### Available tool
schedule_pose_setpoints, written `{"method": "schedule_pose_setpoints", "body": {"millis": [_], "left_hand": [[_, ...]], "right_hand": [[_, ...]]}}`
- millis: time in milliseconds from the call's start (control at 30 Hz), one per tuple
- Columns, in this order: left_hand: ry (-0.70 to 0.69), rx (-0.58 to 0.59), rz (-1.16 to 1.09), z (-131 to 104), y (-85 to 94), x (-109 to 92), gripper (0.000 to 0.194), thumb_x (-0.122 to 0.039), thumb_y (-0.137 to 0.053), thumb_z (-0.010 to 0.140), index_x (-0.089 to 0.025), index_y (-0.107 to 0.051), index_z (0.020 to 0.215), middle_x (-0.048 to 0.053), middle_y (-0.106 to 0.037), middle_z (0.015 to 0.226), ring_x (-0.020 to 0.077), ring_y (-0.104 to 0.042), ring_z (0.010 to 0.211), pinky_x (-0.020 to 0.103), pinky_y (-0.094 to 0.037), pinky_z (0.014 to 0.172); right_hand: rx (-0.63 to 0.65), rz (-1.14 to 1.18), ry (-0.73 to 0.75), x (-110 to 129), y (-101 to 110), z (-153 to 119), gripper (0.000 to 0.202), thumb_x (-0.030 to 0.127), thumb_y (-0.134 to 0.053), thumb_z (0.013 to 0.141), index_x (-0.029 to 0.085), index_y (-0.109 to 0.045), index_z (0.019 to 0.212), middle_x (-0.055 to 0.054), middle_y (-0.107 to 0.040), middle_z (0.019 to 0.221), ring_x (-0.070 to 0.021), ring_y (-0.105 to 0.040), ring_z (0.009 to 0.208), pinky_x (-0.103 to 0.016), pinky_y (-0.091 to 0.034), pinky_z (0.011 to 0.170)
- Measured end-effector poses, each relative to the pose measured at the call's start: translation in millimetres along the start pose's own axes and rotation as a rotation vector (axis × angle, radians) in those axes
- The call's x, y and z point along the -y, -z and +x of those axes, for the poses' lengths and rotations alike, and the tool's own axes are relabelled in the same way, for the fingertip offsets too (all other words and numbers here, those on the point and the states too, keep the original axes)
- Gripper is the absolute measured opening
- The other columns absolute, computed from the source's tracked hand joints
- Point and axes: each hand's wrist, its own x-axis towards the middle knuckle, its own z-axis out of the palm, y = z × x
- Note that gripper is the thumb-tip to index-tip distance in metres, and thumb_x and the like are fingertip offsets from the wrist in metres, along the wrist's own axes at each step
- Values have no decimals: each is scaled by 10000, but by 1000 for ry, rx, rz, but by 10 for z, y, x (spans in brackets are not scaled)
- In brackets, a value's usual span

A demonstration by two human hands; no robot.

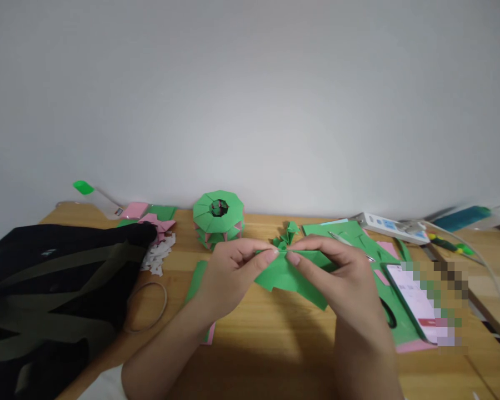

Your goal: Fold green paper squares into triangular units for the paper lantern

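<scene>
Above the desk point(254, 358), the left hand point(235, 272) and right hand point(344, 278) hold the green paper point(284, 276) between them, fingers pinched narrowly on its upper edge, thumbs near each other. Behind, by the wall point(250, 111), stands the green-and-pink model point(219, 226). At left, the black bag point(62, 278) bears a pale mark point(48, 253), too small to read. At right, the phone point(410, 300) shows a red bar point(426, 322); its writing is blurred and partly pixelated.
</scene>
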Motion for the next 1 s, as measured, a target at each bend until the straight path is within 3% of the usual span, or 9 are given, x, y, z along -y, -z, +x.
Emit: {"method": "schedule_pose_setpoints", "body": {"millis": [267,667,900,1000], "left_hand": [[62,-14,-143,14,-15,-9,146,-280,-660,740,-162,-745,738,37,-741,700,148,-634,615,237,-509,565],[-45,-45,23,-9,24,-2,280,-307,-603,806,-171,-682,574,-19,-550,517,101,-445,518,220,-363,476],[14,-26,-74,1,-19,-4,158,-280,-646,744,-161,-727,677,13,-654,603,123,-538,567,224,-439,519],[7,-22,-43,5,-35,6,201,-312,-630,758,-166,-723,655,4,-613,567,113,-494,539,219,-405,492]], "right_hand": [[-30,16,-11,8,56,-19,39,230,-710,766,259,-732,779,27,-732,739,-137,-675,666,-229,-546,610],[-44,-14,-2,5,62,-24,35,259,-708,770,241,-737,776,9,-723,723,-145,-663,642,-240,-540,576],[-3,11,-14,25,42,-23,32,235,-704,767,249,-732,766,16,-737,739,-150,-685,676,-245,-566,620],[6,9,-13,30,36,-25,38,237,-698,771,251,-733,766,17,-742,744,-153,-690,680,-248,-571,626]]}}
